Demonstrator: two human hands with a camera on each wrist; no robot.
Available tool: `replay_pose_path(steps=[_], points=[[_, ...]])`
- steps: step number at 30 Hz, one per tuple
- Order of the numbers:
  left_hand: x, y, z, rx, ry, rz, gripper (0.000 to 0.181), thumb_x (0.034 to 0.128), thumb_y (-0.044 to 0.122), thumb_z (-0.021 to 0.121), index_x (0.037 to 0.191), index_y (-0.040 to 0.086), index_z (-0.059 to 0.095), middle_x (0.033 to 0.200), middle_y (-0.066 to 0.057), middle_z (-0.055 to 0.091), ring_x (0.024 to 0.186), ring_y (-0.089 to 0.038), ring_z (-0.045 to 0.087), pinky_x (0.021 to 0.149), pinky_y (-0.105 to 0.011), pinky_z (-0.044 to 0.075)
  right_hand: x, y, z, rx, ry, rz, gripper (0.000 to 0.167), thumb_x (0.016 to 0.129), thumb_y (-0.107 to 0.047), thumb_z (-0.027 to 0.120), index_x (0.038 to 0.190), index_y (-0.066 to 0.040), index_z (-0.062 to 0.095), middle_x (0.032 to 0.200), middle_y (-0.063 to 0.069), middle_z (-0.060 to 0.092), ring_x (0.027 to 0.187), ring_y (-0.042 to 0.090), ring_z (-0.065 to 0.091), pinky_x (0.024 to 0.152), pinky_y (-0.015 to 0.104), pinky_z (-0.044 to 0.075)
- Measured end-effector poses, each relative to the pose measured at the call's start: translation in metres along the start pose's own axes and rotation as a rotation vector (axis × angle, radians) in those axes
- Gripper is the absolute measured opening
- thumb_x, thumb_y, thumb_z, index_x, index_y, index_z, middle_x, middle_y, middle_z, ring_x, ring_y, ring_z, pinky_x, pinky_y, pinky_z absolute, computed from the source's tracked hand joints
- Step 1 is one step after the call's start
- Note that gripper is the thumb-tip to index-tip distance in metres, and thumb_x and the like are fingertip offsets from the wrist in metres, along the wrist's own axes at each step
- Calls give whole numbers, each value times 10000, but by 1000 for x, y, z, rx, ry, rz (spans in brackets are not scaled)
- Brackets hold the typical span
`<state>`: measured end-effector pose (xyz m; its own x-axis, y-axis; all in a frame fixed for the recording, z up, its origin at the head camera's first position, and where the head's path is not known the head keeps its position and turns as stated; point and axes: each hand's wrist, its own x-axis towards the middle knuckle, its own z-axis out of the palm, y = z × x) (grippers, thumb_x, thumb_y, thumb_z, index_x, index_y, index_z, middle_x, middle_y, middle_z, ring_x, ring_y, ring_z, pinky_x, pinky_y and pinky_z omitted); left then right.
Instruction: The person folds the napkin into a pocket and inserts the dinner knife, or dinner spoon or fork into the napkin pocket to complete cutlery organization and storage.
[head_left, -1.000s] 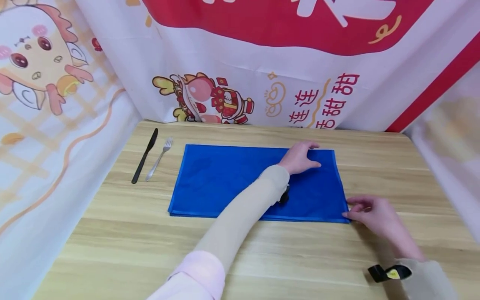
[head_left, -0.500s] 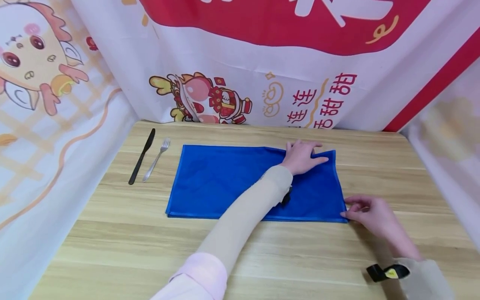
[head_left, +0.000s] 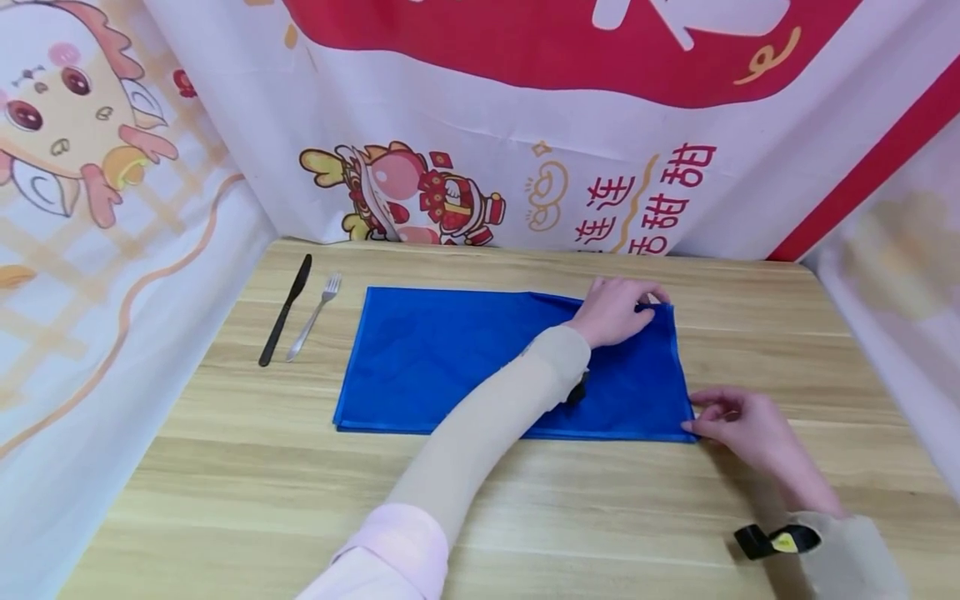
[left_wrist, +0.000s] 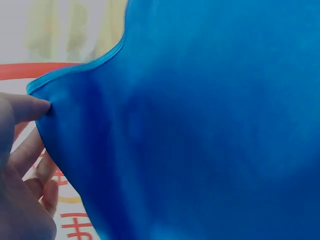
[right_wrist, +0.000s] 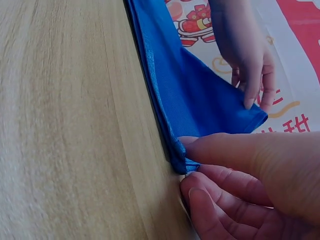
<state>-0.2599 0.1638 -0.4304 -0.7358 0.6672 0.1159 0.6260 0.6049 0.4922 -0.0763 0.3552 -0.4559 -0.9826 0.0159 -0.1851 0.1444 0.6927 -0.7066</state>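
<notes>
A folded blue cloth (head_left: 435, 358) lies in layers as a wide rectangle on the wooden table. Its far right corner is pinched by my left hand (head_left: 618, 310), thumb on the near face. In the left wrist view the left hand (left_wrist: 25, 165) grips that corner of the cloth (left_wrist: 175, 110), which is raised. At the near right corner my right hand (head_left: 750, 425) pinches the edge. Close up in the right wrist view, the right hand (right_wrist: 240, 185) holds the stacked layers between thumb and fingers.
To the cloth's left lie a black knife (head_left: 285, 310) and a silver fork (head_left: 315, 317) side by side on the wooden table (head_left: 300, 500). Printed white curtains (head_left: 262, 100) stand along the table's back and sides.
My left hand has moved right along the cloth's far edge to the corner and closed its thumb and fingers on it. That edge has lifted and creased. The right hand stays in place.
</notes>
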Motion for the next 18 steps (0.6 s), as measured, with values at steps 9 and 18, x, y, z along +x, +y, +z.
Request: replay_pose_path(steps=[9,18], points=[[-8,8,-20,-40,-9,69,73,984,314,673,1018,293,735,1006,201,661,973,36,566,964,-231,362,5,-1,-2,-8,-16,-4,520,904,-254,810,1271,49,601,891,84,681,776,238,620,592,283,529],[-15,11,-47,-155,5,73,85,988,283,687,1058,256,727,1004,202,676,977,68,571,1020,-247,302,17,-6,-7,-21,-42,-26,697,863,-330,844,1346,62,530,1021,150,657,872,278,609,631,290,546]])
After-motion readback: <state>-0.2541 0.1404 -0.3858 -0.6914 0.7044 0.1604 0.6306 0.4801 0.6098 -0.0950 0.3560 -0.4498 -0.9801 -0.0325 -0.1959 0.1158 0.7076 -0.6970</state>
